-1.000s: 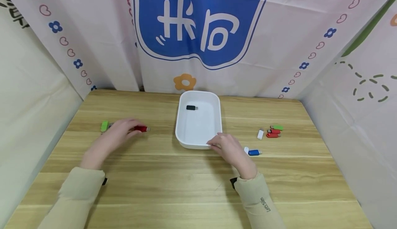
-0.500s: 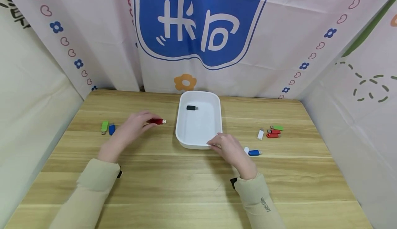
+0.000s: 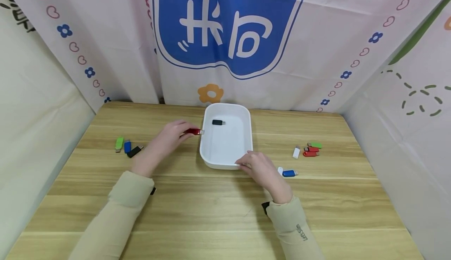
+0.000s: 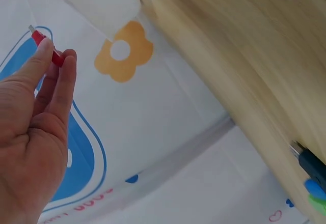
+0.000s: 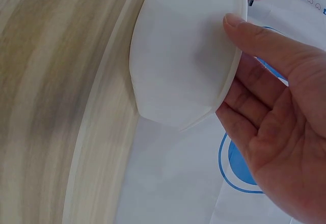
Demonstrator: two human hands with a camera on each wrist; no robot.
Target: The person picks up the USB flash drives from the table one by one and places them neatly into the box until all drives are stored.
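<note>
My left hand pinches a red USB stick between thumb and fingertips, its metal plug pointing right, at the left rim of a white plastic tray. The left wrist view shows the same red stick gripped by thumb and fingers. Inside the tray lies a black USB stick, near the back left. My right hand pinches the tray's front right rim; in the right wrist view, the thumb lies on one side of the tray wall and the fingers on the other.
On the left lie green, blue and black USB sticks. To the right are a white stick, a green one, two red ones, and a blue one beside a white piece. Cloth curtains hang behind the table.
My left hand has carried the red USB stick right and away from me, from the table's left part to the tray's left rim. The right hand and the tray stay put.
</note>
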